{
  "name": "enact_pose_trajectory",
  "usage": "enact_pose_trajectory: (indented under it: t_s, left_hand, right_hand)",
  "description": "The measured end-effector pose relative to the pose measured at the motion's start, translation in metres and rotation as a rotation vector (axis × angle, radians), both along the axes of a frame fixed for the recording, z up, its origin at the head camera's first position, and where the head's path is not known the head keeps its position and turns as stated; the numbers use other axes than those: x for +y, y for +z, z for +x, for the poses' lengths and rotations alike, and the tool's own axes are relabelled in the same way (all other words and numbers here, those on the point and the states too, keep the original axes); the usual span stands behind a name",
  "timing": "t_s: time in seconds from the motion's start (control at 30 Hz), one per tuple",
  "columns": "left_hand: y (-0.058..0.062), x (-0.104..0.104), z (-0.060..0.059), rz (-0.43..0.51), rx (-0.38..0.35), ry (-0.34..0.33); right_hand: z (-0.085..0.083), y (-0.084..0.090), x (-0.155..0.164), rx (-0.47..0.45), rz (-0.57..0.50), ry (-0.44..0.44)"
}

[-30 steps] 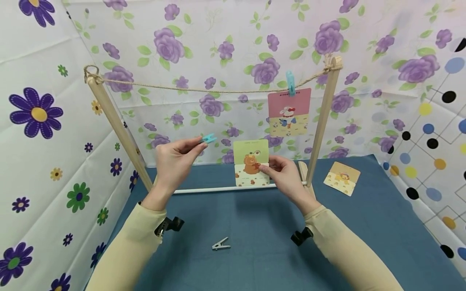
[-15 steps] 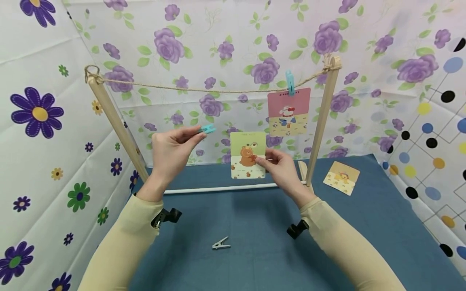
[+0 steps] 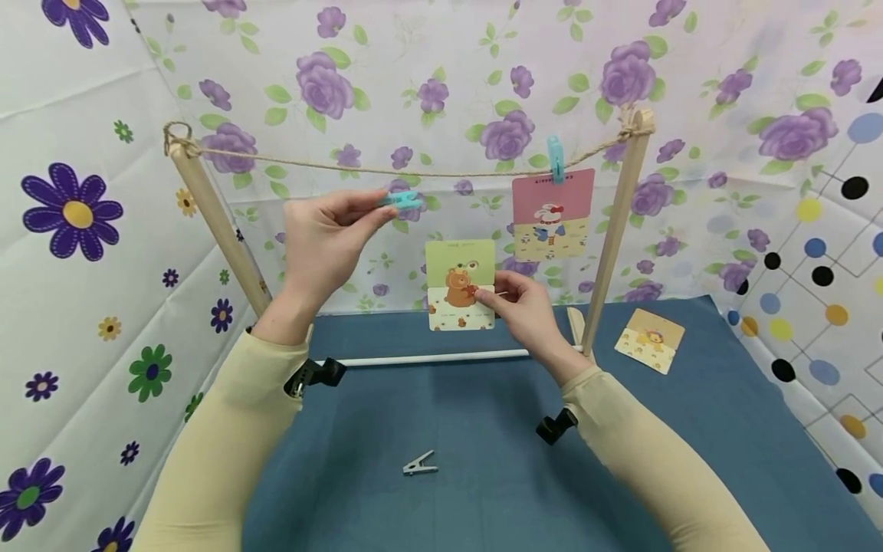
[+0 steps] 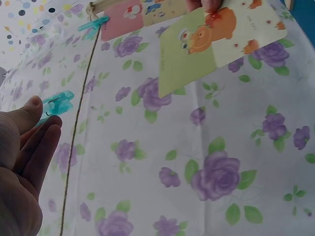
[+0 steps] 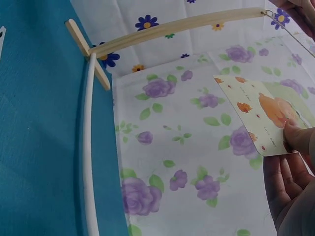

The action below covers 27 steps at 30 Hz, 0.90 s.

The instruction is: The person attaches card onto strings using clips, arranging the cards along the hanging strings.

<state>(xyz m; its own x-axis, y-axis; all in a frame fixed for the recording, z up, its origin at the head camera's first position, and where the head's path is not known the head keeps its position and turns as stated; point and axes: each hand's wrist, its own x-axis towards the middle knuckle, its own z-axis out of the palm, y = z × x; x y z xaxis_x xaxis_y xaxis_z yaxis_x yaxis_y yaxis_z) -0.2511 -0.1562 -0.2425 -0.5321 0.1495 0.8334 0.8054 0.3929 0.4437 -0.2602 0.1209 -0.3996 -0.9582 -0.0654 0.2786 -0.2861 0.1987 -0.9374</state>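
Observation:
My left hand (image 3: 327, 249) pinches a light-blue clothespin (image 3: 403, 200) between thumb and fingers, a little below the twine line (image 3: 331, 165). In the left wrist view the same clothespin (image 4: 56, 105) sits beside the twine, held at its handle end. My right hand (image 3: 523, 310) grips the right edge of a green and cream bear card (image 3: 461, 264), thumb on its front. The card is upright, below the line and right of the clothespin. A pink and yellow rabbit card (image 3: 553, 203) hangs from the twine by another blue clothespin (image 3: 556, 159).
Two wooden posts, the left post (image 3: 217, 222) and the right post (image 3: 616, 238), carry the twine. A white rod (image 3: 428, 358) joins them low down. On the blue tablecloth (image 3: 483, 491) lie a pale clothespin (image 3: 420, 463) and, at right, a tan and yellow card (image 3: 650, 341).
My left hand has risen toward the twine with the clothespin. My right hand has lifted the bear card off the level of the rod, moving it up and slightly left.

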Motion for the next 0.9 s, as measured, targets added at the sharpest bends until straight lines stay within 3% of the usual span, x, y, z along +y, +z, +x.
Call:
enact_pose_trajectory:
  t_s: [0.13, 0.43, 0.7, 0.9]
  left_hand:
    - [0.017, 0.001, -0.004, -0.008, 0.014, 0.025]
    - [0.049, 0.003, -0.019, -0.083, -0.027, 0.066]
    - [0.066, 0.004, -0.027, -0.204, -0.121, 0.095]
    - [0.069, 0.006, -0.030, -0.231, -0.189, 0.094]
  right_hand:
    - [-0.002, 0.006, -0.002, 0.008, -0.006, 0.008]
    - [-0.004, 0.017, -0.008, 0.060, -0.058, 0.035]
    - [-0.006, 0.026, -0.014, 0.061, -0.053, 0.040]
    - [-0.006, 0.034, -0.017, 0.066, -0.047, 0.023]
